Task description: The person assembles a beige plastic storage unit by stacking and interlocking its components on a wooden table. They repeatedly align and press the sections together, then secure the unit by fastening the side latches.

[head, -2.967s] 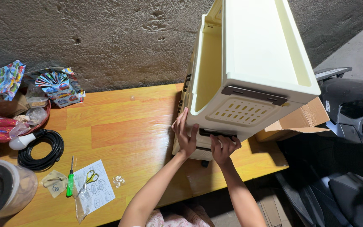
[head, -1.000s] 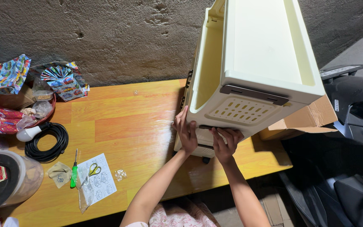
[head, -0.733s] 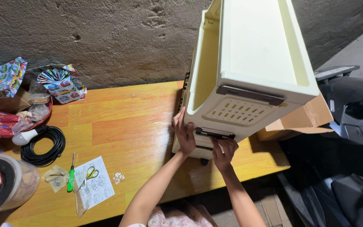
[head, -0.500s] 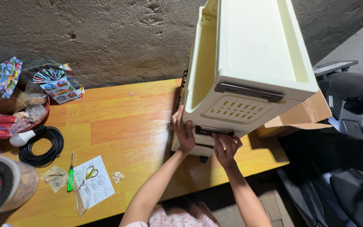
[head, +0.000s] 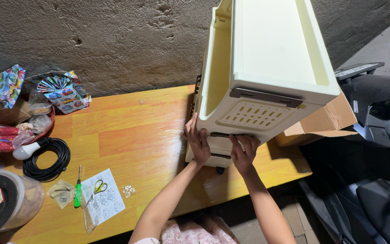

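Cream plastic drawer cabinet (head: 267, 81) stands on the wooden table (head: 127, 135), long axis upright, rising straight ahead of both hands. Left hand (head: 198, 142) flat, fingers spread on its lower front corner. Right hand (head: 244, 151) curled around a lower drawer edge, equally near

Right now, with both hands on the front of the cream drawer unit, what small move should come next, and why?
Probably press the lower drawer in squarely: the left hand steadies the drawer unit at its corner, the right hand lies on the drawer front, and the unit stands tall near the table edge.
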